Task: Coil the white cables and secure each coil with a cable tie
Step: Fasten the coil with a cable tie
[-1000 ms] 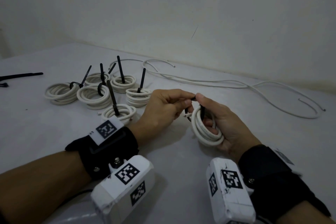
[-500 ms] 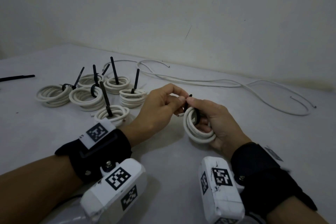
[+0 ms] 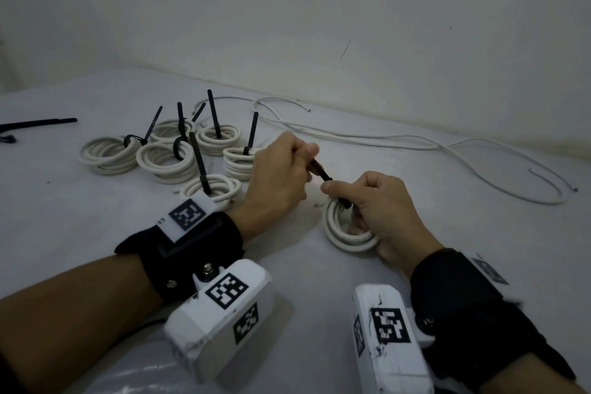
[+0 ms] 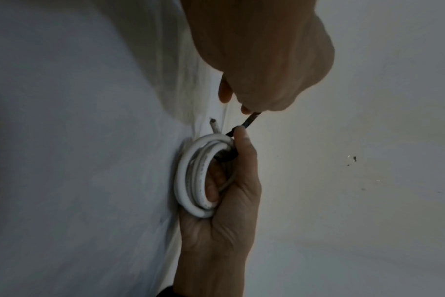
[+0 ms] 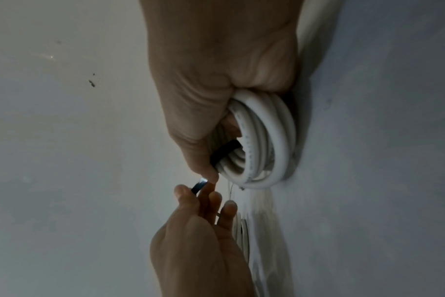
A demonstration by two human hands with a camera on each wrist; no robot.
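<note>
Both hands busy: right grip point(image 3: 380, 211) around coil point(image 3: 343, 230); left grip point(image 3: 281, 169) pinching tie point(image 3: 321, 172); labels unreadable.

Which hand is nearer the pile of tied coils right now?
Left. The left hand sits right beside the tied coils; the right hand, gripping the new coil, is farther off.

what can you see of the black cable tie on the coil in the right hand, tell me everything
The black cable tie is a thin flat strap, plastic by its look. It loops around the strands of the white coil near the top, and its free tail runs straight, up and to the left. The left hand pinches the tail end. The right hand grips the coil, thumb and forefinger pressing where tail meets loop. Its locking head is hidden.
</note>
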